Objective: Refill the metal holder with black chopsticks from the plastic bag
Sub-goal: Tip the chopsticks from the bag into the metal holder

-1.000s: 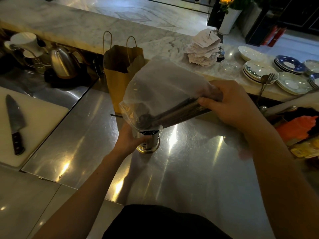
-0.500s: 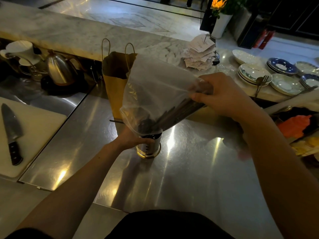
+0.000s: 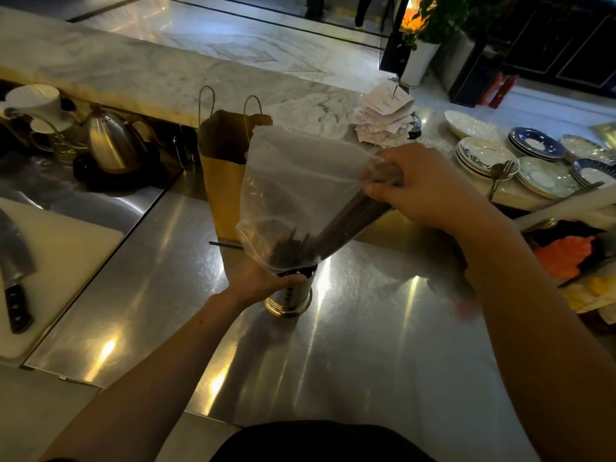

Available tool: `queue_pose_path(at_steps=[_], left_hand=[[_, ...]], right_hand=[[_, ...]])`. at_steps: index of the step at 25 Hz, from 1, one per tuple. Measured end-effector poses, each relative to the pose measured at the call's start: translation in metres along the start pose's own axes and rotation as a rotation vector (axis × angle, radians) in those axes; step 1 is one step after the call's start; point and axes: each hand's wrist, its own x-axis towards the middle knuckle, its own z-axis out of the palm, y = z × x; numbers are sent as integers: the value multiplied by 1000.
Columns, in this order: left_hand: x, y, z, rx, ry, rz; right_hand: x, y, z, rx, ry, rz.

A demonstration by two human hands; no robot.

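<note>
A small metal holder (image 3: 293, 300) stands upright on the steel counter (image 3: 383, 345). My left hand (image 3: 263, 281) grips its rim from the left. Above it hangs a clear plastic bag (image 3: 300, 181) with a bundle of black chopsticks (image 3: 336, 228) slanting down inside it, their lower tips at the bag's mouth just over the holder's opening. My right hand (image 3: 423, 185) grips the bag's upper right end around the chopsticks' tops. One loose black chopstick (image 3: 226, 245) lies flat on the counter behind the holder.
A brown paper bag (image 3: 223, 181) stands just behind the plastic bag. At the left, a white cutting board (image 3: 66, 248) carries a knife (image 3: 15, 278), with a steel kettle (image 3: 111, 145) beyond. Stacked plates (image 3: 483, 158) and a receipt spike (image 3: 383, 118) sit at right.
My right hand has lifted the bag's upper end, so the chopsticks slant more steeply and their tips sit closer over the holder. My left hand stays on the holder.
</note>
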Motion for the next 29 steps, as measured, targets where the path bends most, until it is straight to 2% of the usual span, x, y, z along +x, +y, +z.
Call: queue_pose_path(at_steps=[7,15,18,25,29], left_hand=[[-2,0,3,-24,41,37],[0,-4,5,-36,72,-81],[2,-2,6,-37,117,-76],[8,6,12,-84,90,-17],[10,8,18,-160,138,-72]], right_hand=[[4,-6,-2,-23,-15,-46],[9,-8,-3,-32,1,-25],[10,-14,-4,-34,-18,-48],[6,-17,-6,-40,-23,-34],[5,-18,-4,-29,-13,-34]])
